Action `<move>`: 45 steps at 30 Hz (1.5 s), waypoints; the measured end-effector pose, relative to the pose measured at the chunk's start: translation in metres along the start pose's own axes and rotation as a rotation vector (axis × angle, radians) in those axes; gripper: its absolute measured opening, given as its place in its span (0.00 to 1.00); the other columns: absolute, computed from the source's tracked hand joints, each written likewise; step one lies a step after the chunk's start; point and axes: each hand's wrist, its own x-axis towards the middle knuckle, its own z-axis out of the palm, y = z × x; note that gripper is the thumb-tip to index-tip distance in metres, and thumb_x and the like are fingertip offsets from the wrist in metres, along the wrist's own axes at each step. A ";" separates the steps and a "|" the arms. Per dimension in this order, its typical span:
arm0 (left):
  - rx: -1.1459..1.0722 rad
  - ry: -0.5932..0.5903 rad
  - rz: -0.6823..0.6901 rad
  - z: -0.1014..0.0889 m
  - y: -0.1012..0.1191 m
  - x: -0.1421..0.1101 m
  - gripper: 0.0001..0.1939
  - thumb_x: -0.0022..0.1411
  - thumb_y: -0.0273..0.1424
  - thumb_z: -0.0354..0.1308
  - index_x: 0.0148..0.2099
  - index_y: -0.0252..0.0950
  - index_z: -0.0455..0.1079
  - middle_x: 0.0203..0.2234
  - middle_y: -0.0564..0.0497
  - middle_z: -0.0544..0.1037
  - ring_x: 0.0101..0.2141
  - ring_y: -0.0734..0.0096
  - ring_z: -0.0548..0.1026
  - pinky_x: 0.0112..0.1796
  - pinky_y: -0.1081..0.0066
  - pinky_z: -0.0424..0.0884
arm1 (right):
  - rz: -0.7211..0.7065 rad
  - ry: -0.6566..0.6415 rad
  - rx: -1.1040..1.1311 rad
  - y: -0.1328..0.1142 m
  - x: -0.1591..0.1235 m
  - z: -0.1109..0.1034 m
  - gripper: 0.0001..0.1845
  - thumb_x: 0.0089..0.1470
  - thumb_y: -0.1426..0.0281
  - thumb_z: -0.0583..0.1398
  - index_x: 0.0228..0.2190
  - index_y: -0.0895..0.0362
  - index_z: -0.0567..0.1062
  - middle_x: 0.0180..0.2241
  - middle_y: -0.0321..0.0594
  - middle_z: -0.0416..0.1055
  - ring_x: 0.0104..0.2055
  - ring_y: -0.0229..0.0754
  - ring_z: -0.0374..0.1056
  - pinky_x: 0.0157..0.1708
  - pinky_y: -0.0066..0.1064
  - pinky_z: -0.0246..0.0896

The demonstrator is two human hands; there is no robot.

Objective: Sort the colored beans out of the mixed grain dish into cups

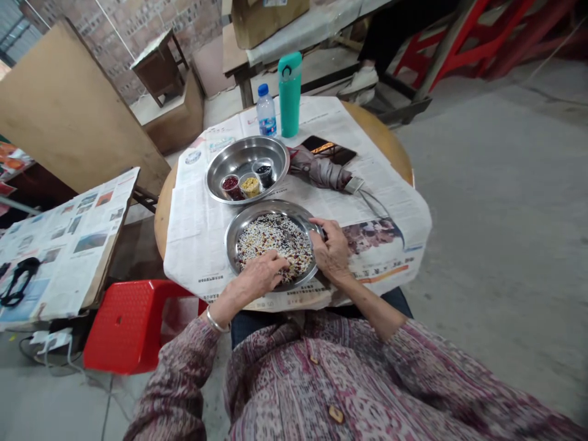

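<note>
Both dishes look like shiny stainless steel: the plate (274,207) and the basin (248,142). Newspaper (202,257) is thin matt paper over a smooth wooden table (381,138). Tiny cups (231,187) are glossy clear plastic, and the stool (128,324) is moulded plastic, pretty rough-textured.

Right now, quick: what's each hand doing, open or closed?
Left hand: palm down on the mixed grains in the steel plate; cannot tell whether it holds any.
Right hand: closed on the steel plate's rim.
</note>
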 end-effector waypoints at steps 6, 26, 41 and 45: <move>0.046 0.248 -0.134 -0.001 -0.017 0.048 0.12 0.71 0.26 0.53 0.54 0.40 0.70 0.50 0.45 0.71 0.48 0.61 0.74 0.46 0.64 0.76 | 0.005 0.007 0.004 0.001 0.001 0.001 0.14 0.56 0.66 0.57 0.42 0.53 0.78 0.43 0.46 0.76 0.47 0.51 0.72 0.52 0.47 0.67; 0.069 0.049 0.001 -0.010 -0.019 0.038 0.14 0.67 0.19 0.49 0.45 0.38 0.74 0.44 0.45 0.74 0.48 0.58 0.74 0.44 0.61 0.76 | 0.019 -0.026 -0.022 -0.005 -0.001 -0.005 0.13 0.58 0.66 0.57 0.43 0.53 0.78 0.43 0.45 0.75 0.47 0.50 0.71 0.52 0.46 0.66; -0.129 0.133 -0.081 0.012 0.000 0.031 0.15 0.69 0.22 0.54 0.56 0.38 0.67 0.47 0.47 0.70 0.46 0.64 0.73 0.51 0.63 0.75 | -0.028 -0.004 -0.004 0.004 -0.001 -0.002 0.14 0.56 0.68 0.58 0.42 0.54 0.79 0.42 0.45 0.76 0.47 0.49 0.72 0.52 0.46 0.66; -0.007 0.296 -0.111 0.007 -0.011 0.068 0.14 0.71 0.24 0.52 0.56 0.39 0.69 0.49 0.45 0.71 0.51 0.59 0.70 0.51 0.60 0.73 | -0.034 0.004 -0.004 0.003 -0.001 -0.002 0.13 0.56 0.68 0.58 0.42 0.54 0.79 0.42 0.45 0.76 0.46 0.49 0.72 0.51 0.46 0.66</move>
